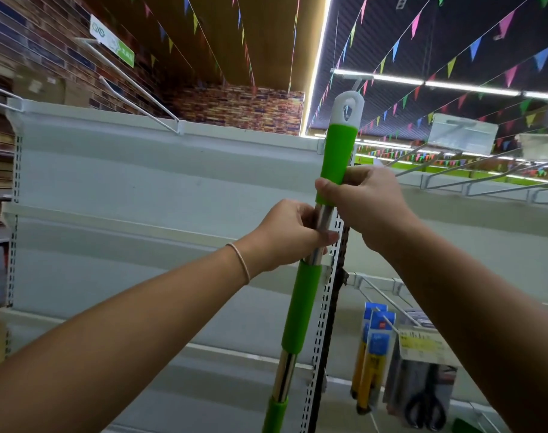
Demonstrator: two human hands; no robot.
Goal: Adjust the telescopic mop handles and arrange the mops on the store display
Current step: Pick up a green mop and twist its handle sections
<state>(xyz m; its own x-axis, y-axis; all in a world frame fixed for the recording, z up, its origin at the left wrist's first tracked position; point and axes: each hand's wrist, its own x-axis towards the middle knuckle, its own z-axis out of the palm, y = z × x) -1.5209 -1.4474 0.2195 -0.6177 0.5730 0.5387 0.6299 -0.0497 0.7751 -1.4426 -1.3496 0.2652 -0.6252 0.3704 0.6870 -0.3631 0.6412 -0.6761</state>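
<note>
- Gripping the mop handle with both hands at mid-frame, pole nearly upright, leaning slightly right toward its top.
- Left hand: fingers curled and clamped round the bare chrome section, thumb laid across the front, just above the middle green sleeve.
- Right hand: fingers wrapped and clamped on the lower end of the top green grip, thumb pressed on its front edge.
- Hands close together, right above left, chrome showing between them.
- Thin band on the left wrist.
- White end cap with hanging hole topping the pole, upper centre-right of frame.
- More chrome and a third green collar toward the bottom edge.
- Behind: white shelving and a perforated upright.
- Lower right: hanging packaged goods, scissors, on wire hooks.
- Coloured pennant strings across the ceiling, upper right.
</note>
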